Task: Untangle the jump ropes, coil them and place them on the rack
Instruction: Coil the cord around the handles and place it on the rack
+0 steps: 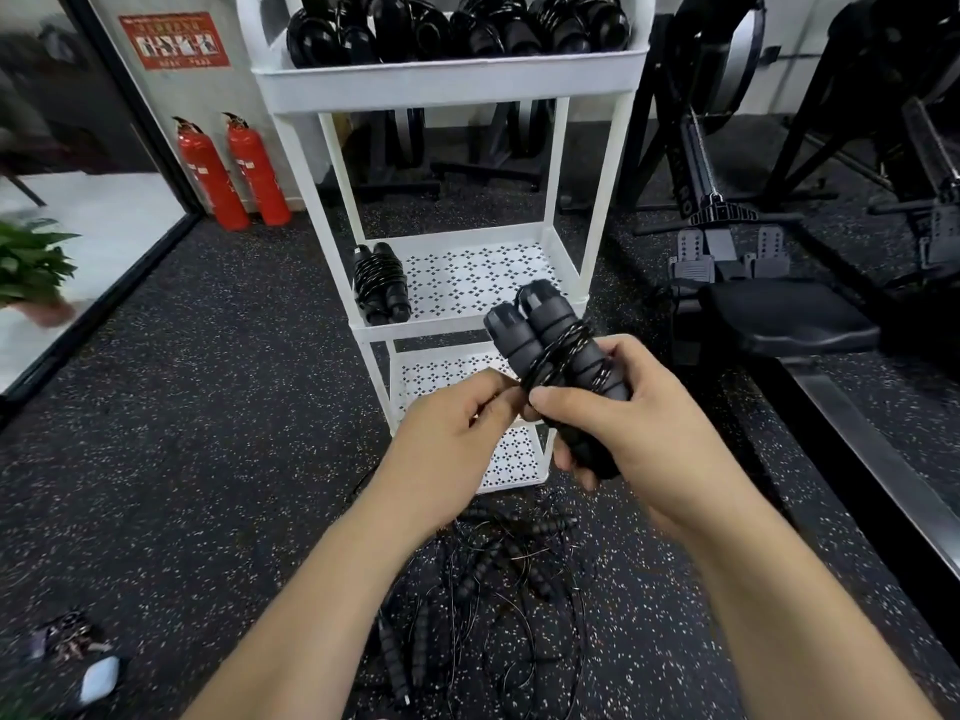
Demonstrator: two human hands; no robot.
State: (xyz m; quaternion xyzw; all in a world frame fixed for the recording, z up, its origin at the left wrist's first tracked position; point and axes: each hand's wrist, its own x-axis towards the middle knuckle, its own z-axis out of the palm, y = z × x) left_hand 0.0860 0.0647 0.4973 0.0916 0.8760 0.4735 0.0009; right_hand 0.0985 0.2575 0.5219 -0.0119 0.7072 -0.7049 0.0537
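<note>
right hand (639, 423) covers much of the coiled rope (545, 345)

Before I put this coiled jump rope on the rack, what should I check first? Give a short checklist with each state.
1. Handles of the jump rope side by side in the right hand: ok.
2. Cord wound around the handles: ok, several turns show.
3. Cord end secured: cannot tell; the left hand pinches there and hides it.
4. Room on the middle shelf: ok; one coiled rope lies at its left.
5. Room on the top shelf: not ok; packed with coiled ropes.
</note>
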